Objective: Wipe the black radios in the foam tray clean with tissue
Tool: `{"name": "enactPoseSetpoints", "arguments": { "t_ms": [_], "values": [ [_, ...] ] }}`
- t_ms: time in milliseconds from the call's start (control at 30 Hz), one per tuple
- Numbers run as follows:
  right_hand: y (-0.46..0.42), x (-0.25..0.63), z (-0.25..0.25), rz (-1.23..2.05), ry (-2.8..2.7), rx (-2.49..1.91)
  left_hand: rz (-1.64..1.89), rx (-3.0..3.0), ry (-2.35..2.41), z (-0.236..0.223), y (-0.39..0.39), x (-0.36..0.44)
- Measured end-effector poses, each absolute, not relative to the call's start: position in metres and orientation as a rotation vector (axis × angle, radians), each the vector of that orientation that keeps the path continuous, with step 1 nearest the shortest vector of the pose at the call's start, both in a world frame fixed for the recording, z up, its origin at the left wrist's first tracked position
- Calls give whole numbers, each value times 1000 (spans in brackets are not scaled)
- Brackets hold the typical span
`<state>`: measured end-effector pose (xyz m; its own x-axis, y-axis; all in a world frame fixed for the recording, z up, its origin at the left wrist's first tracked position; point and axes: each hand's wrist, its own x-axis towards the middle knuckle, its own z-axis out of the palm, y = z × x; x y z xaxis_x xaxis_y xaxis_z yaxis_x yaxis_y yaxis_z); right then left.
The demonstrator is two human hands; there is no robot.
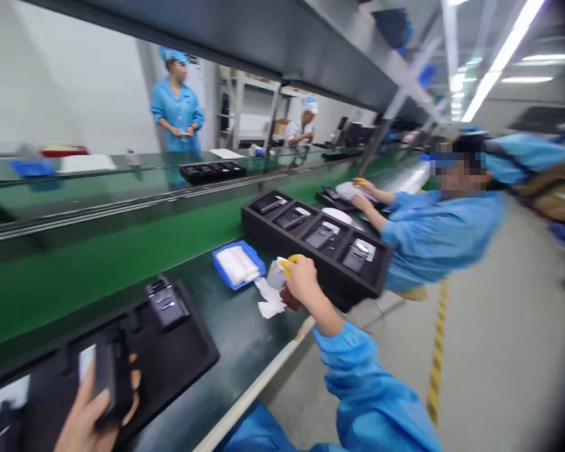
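Note:
My left hand (91, 402) is wrapped round a black handheld device (110, 376), holding it above a black foam tray (169, 348). Another dark device (166, 302) lies in that tray. My right hand (302, 281), with yellow covers on its fingertips, pinches a small white wipe (281, 263) at the top of a small grey container (275, 276). Crumpled white tissue (269, 298) lies beside the container, and a brown block-like thing (290, 299) is partly hidden under my right hand. A blue tray (238, 265) of folded white cloths sits just left of the container.
A deep black foam tray (292, 233) with several devices stands beyond my right hand. A co-worker in blue (433, 232) works at the right. Two more people stand or sit behind the line. A raised green ledge (98, 263) runs along the bench's far side.

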<state>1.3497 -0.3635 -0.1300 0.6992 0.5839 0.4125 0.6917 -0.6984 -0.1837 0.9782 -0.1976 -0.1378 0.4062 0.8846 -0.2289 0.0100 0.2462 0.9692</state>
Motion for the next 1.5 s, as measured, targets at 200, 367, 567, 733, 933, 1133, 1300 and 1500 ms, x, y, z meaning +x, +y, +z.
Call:
{"name": "enactPoseSetpoints", "arguments": {
  "t_ms": [200,367,567,733,933,1133,1300,1500],
  "values": [
    [-373,1343,-141,-536,-1063,-2519,731,1070,745,-133,-220,971],
    [-346,1265,-119,-615,-1399,-2098,680,1213,770,-139,-221,964],
    [-292,1145,-112,-291,-2059,-1468,747,1284,799,-137,-219,967],
    [-283,1126,-117,-74,-2246,-1405,714,1336,843,-132,-220,965],
    [-285,1129,-115,-39,-2199,-1437,712,1357,785,-129,-220,963],
    [-286,1125,-116,42,-2177,-1382,735,1342,798,-129,-220,962],
    [-283,1125,-116,-19,-2117,-1472,753,1348,767,-129,-219,960],
    [-287,1125,-113,122,-2156,-1450,690,1370,783,-132,-220,958]
  ]
}}
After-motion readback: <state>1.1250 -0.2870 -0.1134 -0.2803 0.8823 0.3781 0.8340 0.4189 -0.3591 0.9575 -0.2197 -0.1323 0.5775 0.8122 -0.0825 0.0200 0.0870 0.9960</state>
